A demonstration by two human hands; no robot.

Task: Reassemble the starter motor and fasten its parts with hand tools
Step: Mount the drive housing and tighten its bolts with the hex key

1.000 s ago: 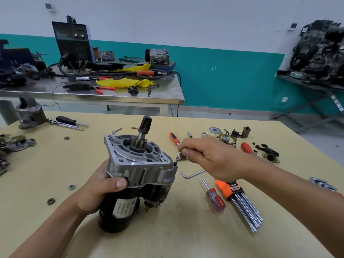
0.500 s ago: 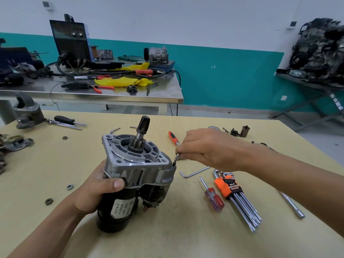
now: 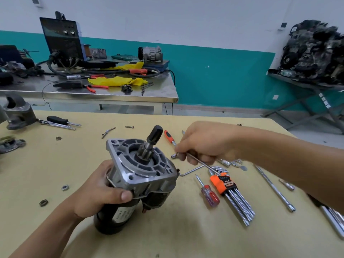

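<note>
A person's left hand (image 3: 100,192) gripped the starter motor (image 3: 143,175), which stood nearly upright on the yellow table (image 3: 167,235) with its shaft pointing up. The nearer right hand (image 3: 206,144) pinched an L-shaped hex key (image 3: 210,168), short tip down. The flange screw (image 3: 177,170) sat just below and left of the tip. The motor's white label and the orange key holder (image 3: 223,184) were too blurred to read.

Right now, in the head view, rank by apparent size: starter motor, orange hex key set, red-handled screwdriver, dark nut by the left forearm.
1. starter motor
2. orange hex key set
3. red-handled screwdriver
4. dark nut
The motor stands nearer the camera, yet the gap is plain.
</note>
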